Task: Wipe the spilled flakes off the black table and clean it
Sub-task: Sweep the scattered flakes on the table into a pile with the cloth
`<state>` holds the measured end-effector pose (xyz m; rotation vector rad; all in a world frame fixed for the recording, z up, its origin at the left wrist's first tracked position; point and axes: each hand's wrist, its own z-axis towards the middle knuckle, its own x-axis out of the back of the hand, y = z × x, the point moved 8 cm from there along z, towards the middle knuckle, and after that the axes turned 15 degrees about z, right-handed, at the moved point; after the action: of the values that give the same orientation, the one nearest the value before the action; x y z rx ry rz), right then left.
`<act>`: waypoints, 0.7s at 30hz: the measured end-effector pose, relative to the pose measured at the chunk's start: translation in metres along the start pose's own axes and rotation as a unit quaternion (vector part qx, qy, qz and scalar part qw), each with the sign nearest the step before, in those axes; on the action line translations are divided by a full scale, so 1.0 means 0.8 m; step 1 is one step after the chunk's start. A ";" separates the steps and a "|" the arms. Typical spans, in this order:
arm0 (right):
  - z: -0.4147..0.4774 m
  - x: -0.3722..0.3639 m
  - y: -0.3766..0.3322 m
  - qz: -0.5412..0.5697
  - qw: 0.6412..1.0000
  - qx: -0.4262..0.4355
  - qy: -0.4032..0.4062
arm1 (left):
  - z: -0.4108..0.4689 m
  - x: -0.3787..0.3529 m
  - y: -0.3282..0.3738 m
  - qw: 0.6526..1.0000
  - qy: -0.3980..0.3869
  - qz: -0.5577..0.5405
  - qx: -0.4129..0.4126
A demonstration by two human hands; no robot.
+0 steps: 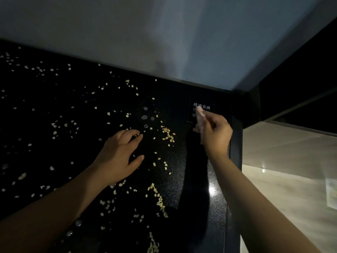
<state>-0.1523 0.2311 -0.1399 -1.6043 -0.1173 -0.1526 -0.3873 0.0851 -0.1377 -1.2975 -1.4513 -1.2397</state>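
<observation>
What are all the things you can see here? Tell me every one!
black table: one, black and speckled, fills the left and middle
flakes: too many to count, pale yellow, scattered over the table
sign: one, dark with white writing, far right corner of the table
cloth: one, pale pink, bunched in the right hand
wall: one, grey, behind the table
floor: pale, right of the table
left hand: one, spread flat over the flakes
right hand: one, holding the cloth by the sign
</observation>
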 end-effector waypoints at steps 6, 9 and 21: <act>-0.045 -0.057 -0.010 -0.085 0.990 0.081 -0.075 | -0.009 0.019 -0.008 0.999 0.021 -0.046 0.011; -0.097 -0.094 -0.010 -0.071 0.984 0.069 -0.150 | -0.023 0.022 -0.022 0.999 0.021 -0.020 0.015; -0.056 -0.054 -0.012 -0.107 0.993 0.057 -0.007 | -0.080 -0.002 -0.059 0.998 -0.030 0.011 0.063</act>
<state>-0.1975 0.1875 -0.1365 -1.4770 -0.3034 -0.2959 -0.4360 0.0223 -0.1342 -1.2725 -1.5280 -1.0854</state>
